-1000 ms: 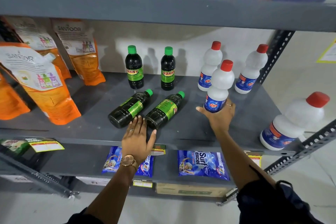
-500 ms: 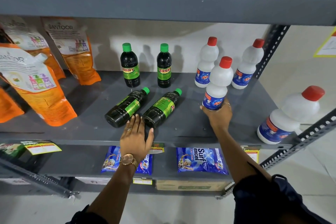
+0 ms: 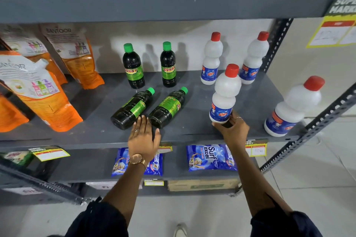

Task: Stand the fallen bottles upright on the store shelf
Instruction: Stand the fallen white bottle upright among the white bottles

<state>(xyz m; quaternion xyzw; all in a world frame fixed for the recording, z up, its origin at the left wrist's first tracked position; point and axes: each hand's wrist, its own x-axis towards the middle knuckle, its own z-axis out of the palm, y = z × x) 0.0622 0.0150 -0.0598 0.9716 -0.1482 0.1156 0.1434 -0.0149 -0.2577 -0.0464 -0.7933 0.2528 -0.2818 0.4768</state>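
The right hand (image 3: 232,131) grips the base of a white bottle (image 3: 224,95), upright near the shelf (image 3: 192,131) front. The left hand (image 3: 143,137) lies flat, fingers loosely spread, fingertips touching two fallen dark bottles (image 3: 133,108) lying side by side.

On the middle shelf (image 3: 192,131), two Sunny bottles stand at the back: one (image 3: 133,66) on the left, one (image 3: 168,65) on the right. Just in front of them two more lie on their sides, side by side: one (image 3: 133,107) left, one (image 3: 169,107) right. The left hand (image 3: 143,138) sits flat at their near ends. To the right, two Rin bottles (image 3: 211,59) (image 3: 253,58) stand at the back. In front of them the right hand (image 3: 232,131) holds a third Rin bottle (image 3: 224,94). A fourth (image 3: 292,106) leans at the shelf's right edge. Santoor pouches (image 3: 38,90) stand at the left.
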